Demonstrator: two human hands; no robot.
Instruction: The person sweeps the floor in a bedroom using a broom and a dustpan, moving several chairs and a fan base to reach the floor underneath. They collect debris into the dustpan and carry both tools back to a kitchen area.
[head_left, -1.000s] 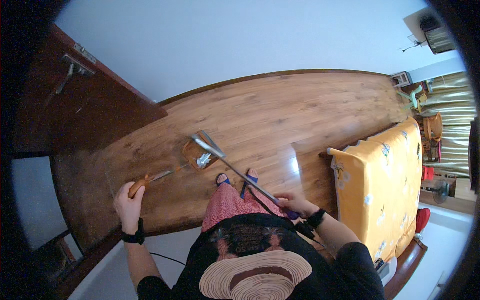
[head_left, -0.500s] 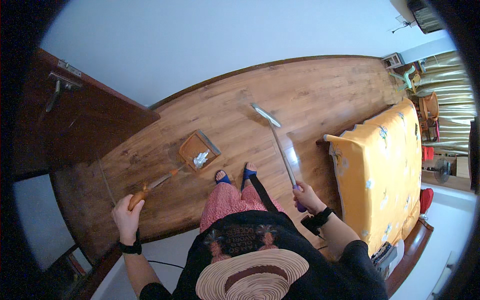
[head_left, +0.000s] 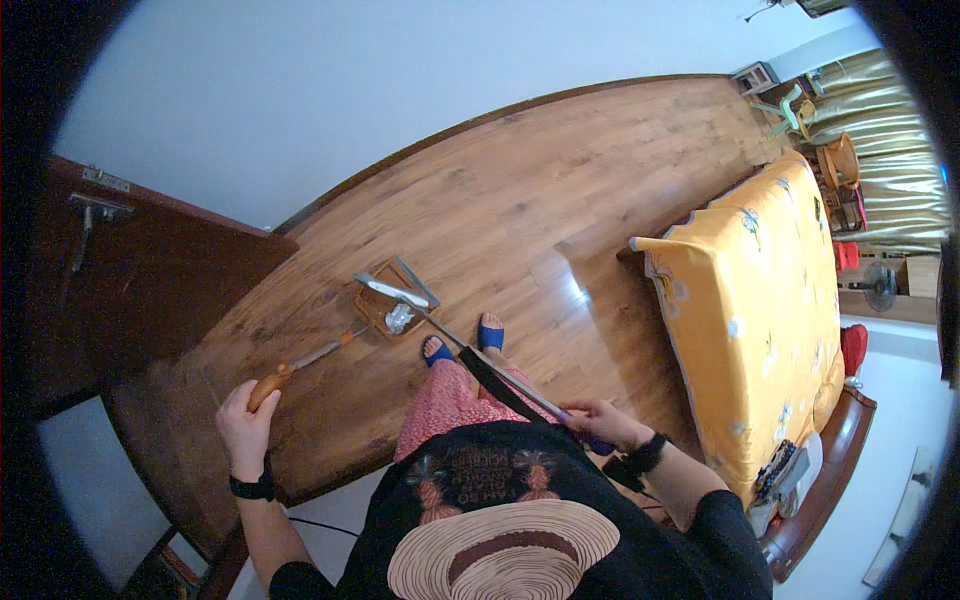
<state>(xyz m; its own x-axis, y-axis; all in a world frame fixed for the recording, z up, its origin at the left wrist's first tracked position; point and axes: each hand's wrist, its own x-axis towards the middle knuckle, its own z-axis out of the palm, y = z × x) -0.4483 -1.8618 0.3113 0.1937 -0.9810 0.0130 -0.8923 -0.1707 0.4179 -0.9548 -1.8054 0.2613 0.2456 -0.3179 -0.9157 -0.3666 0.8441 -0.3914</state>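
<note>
My left hand [head_left: 245, 425] is closed round the brown grip of a long-handled dustpan [head_left: 373, 312]. Its orange-brown pan rests on the wooden floor, ahead and left of my feet. Inside lies a crumpled silvery-white wrapper [head_left: 398, 319]. In my right hand [head_left: 610, 427] is the purple grip of a long-handled floor squeegee [head_left: 520, 387], its metal pole slanting across in front of my legs to the left. The narrow pale head lies over the dustpan, beside the wrapper; whether it touches the pan cannot be made out.
A bed with a yellow flowered cover [head_left: 750, 330] stands to my right. A dark brown door [head_left: 160, 270] is at the left, by the pale wall [head_left: 380, 80]. Near the curtain are a wooden chair [head_left: 838, 162] and a fan [head_left: 880, 286]. A black strap hangs before my legs.
The squeegee head has swung left from the bare floor to over the dustpan. My right hand has dropped slightly nearer my body. My left hand still holds the dustpan's grip.
</note>
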